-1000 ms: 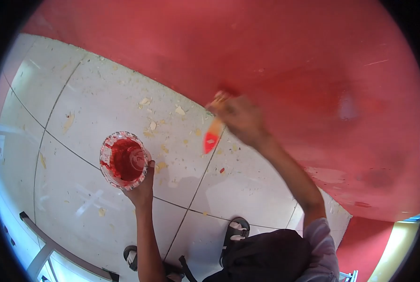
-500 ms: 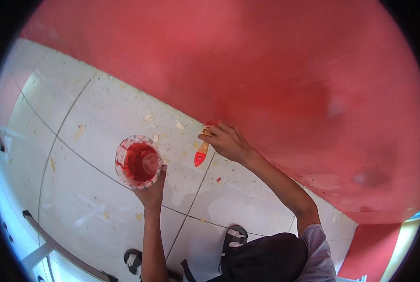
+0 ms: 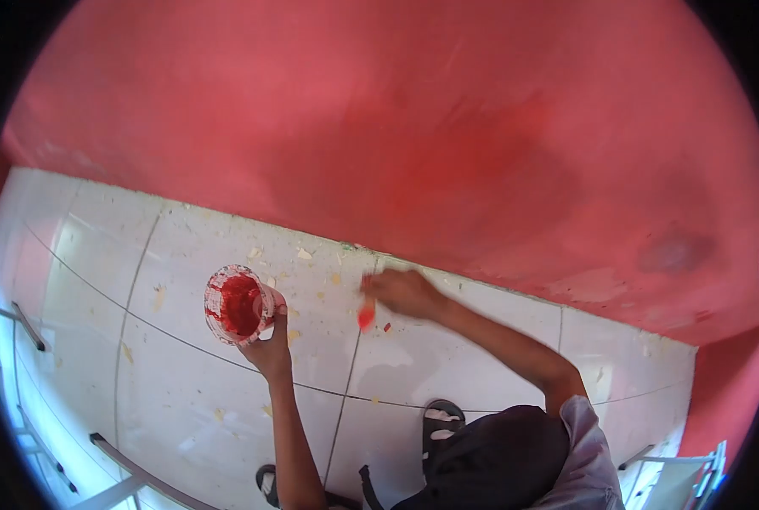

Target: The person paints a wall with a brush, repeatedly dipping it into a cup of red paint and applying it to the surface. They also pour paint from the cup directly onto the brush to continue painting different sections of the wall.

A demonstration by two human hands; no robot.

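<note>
My left hand (image 3: 269, 346) is closed around a paint-smeared tub (image 3: 215, 299), its mouth tipped toward me and red paint (image 3: 242, 303) coating the inside. To the right, my right hand (image 3: 407, 293) grips a paintbrush (image 3: 368, 312) near the foot of the wall. The brush's red-tipped handle points down toward the floor, smeared by motion, and its bristles are hidden behind the hand. In front of me rises the red wall (image 3: 379, 153), with a darker, wetter-looking patch in the middle.
White floor tiles (image 3: 197, 382) carry scattered paint flakes (image 3: 304, 253) along the wall base. My sandalled foot (image 3: 441, 421) stands below the brush. Metal frames (image 3: 133, 472) lie at the lower left, and another rack (image 3: 694, 476) stands at the lower right.
The view has turned, so the wall's base runs flatter across it. My right hand and brush sit lower in view, now blurred; the tub stays in my left hand.
</note>
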